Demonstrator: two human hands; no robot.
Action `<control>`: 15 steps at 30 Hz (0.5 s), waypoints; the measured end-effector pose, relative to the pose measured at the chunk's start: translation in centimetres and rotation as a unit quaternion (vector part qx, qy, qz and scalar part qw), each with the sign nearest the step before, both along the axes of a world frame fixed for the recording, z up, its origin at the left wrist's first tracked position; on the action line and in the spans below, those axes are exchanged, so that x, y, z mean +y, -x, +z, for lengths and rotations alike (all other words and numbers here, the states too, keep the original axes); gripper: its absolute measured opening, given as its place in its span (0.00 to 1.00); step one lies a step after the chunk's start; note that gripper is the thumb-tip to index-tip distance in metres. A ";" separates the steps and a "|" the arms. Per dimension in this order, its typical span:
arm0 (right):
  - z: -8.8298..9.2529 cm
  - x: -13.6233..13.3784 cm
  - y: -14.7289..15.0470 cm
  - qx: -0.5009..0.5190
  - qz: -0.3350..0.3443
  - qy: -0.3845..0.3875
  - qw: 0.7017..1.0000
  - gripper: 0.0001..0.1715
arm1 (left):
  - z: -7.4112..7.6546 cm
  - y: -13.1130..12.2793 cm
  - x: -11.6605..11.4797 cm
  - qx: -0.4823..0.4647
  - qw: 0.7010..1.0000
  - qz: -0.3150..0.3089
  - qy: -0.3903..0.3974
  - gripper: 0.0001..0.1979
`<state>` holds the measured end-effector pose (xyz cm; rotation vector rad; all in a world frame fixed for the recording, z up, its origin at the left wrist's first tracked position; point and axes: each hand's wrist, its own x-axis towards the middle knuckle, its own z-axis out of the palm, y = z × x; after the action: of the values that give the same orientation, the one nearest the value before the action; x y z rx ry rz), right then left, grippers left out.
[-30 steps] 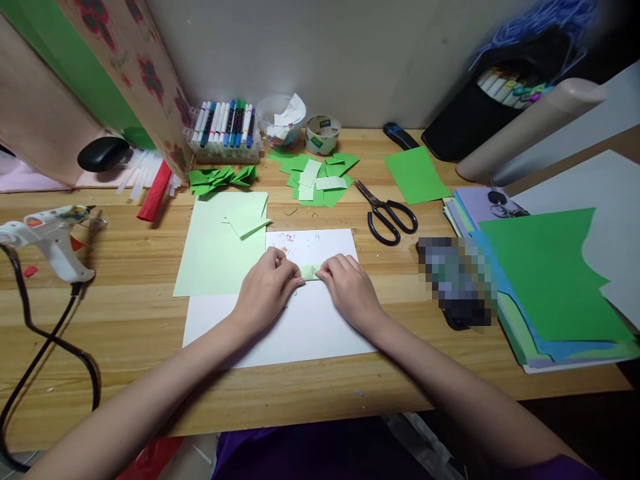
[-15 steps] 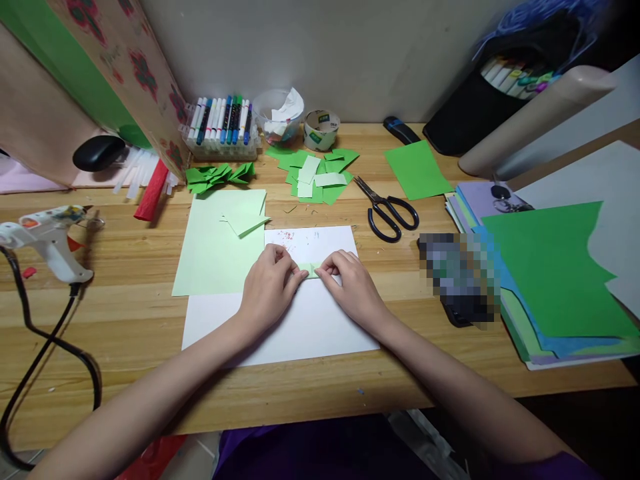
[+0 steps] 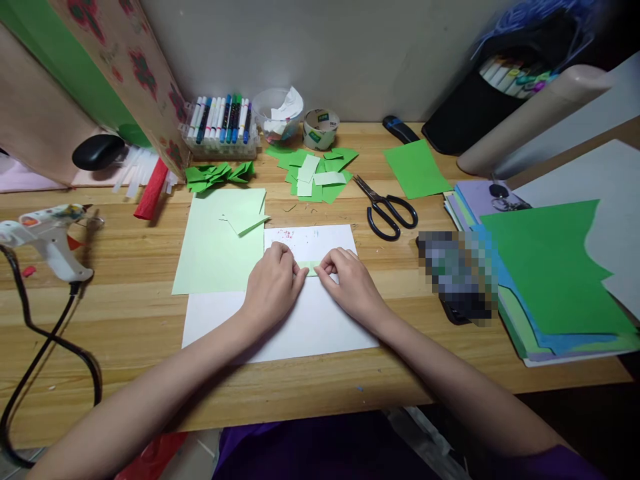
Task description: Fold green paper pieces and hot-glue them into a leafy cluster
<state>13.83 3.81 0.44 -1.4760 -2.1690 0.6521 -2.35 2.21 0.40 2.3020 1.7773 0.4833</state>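
A small strip of light green paper (image 3: 313,268) lies on a white sheet (image 3: 310,327) in the middle of the wooden desk. My left hand (image 3: 274,287) pinches its left end with curled fingers. From the other side my right hand (image 3: 350,285) presses and pinches the right end. The fingertips of both hands nearly meet, so only a short bit of the strip shows between them. A larger light green sheet (image 3: 216,247) lies just left of the hands, with a cut piece on top of it.
Black scissors (image 3: 387,212) lie right of the white sheet. Green paper scraps (image 3: 317,175), folded green pieces (image 3: 219,176), a marker box (image 3: 223,127) and a tape roll (image 3: 321,129) sit at the back. A glue gun (image 3: 47,237) is at the left, stacked coloured paper (image 3: 545,273) at the right.
My hands have drawn closer together over the green strip, so less of it shows between the fingertips. Nothing else on the desk has moved.
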 end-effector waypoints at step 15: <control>-0.5 -0.2 -1.4 -0.012 -0.005 0.017 1.000 0.04 | -0.2 0.2 0.2 -0.060 0.993 -0.104 -0.003 0.07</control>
<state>15.20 3.57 -0.05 -1.5190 -2.1767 0.6730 -2.59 2.46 0.20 2.3738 1.4649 0.5761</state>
